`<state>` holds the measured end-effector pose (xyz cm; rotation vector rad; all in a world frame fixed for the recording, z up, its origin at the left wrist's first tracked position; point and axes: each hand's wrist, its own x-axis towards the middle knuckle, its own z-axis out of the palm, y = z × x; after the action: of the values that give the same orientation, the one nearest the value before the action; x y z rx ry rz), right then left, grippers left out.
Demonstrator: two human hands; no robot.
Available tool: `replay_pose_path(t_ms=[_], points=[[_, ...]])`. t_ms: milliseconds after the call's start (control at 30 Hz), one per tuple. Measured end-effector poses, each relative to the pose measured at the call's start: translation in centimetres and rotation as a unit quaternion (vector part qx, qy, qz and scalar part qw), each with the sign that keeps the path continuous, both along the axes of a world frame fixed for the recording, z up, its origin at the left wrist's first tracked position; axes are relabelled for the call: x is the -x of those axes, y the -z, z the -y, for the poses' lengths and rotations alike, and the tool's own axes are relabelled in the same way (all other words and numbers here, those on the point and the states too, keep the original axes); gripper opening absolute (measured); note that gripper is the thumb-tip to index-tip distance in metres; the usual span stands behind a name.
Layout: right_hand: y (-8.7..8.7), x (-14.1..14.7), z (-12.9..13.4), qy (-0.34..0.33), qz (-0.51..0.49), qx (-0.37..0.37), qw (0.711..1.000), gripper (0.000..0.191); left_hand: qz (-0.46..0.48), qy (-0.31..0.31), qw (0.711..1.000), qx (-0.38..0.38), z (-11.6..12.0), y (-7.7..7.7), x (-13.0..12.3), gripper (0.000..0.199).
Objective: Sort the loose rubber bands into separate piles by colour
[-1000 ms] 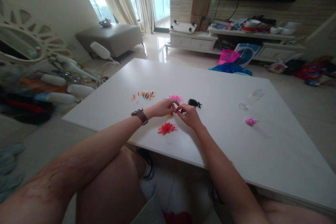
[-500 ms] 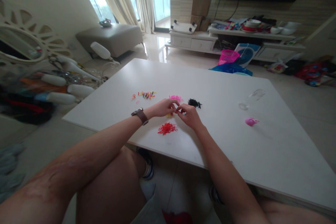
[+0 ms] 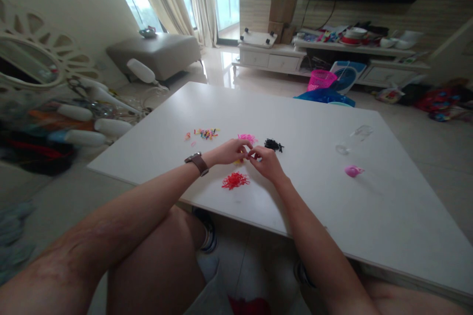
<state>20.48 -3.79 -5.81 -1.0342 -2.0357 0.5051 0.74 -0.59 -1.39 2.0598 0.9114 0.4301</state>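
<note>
Over the middle of the white table (image 3: 162, 130), my left hand (image 3: 234, 150) and my right hand (image 3: 263, 157) meet at the fingertips. Both are closed in a pinch; whatever lies between the fingers is too small to make out. Partly covered by my left hand is a yellow pile (image 3: 238, 162). Small red bands (image 3: 235, 180) lie heaped nearer to me. Just beyond the hands are a pink pile of bands (image 3: 248, 138) and a black pile of bands (image 3: 273, 144). A mixed-colour pile (image 3: 207, 134) sits farther left, with a few pale pink bits (image 3: 188, 136) beside it.
Toward the table's right side lie a pink object (image 3: 354, 171), a clear round lid (image 3: 342, 149) and a clear container (image 3: 362, 131). The table's front edge runs close above my legs. Beyond the far edge stands a pink basket (image 3: 322, 80) near a blue plastic sheet (image 3: 321, 97).
</note>
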Motion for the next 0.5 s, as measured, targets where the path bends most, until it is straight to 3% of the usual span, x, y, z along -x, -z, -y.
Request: replay_pose_path(t_ms=[500], points=[[-0.06, 0.04, 0.10, 0.001, 0.000, 0.002, 1.000, 0.008, 0.009, -0.002, 1.000, 0.006, 0.17, -0.19, 0.03, 0.025]])
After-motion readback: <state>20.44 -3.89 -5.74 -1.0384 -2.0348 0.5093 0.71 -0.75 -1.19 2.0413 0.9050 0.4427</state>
